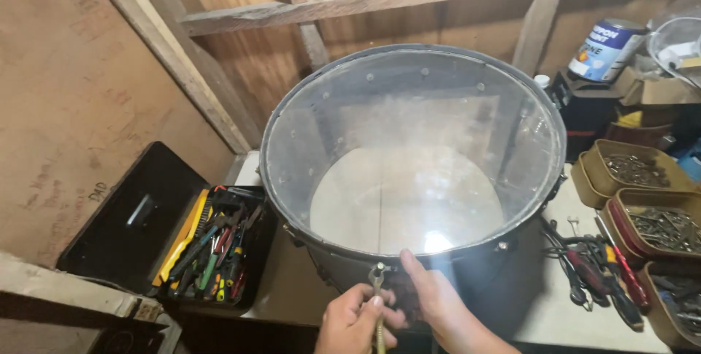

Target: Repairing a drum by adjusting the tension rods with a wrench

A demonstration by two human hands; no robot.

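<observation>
L hand [350, 322] is closed round a brass drum key [377, 281] set at a tension rod on the near rim; R hand [432, 303] is loosely curled w/ thumb on the hoop, gripping nothing I can make out. Drum [413, 157] sits mid-bench w/ its clear head already on; how many rods are tightened, can't tell. Open toolbox [212, 248] to the left, pliers and screw trays [642, 200] to the right, on a pale benchtop [562, 310]. Plywood walls, paint can [607, 48] at back.

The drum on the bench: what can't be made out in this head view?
- Drum: lower shell hidden behind its own rim.
- Metal tool: its lower end is hidden in the left hand.
- Right hand: fingers curl out of sight.
- Trays: contents too small.
</observation>
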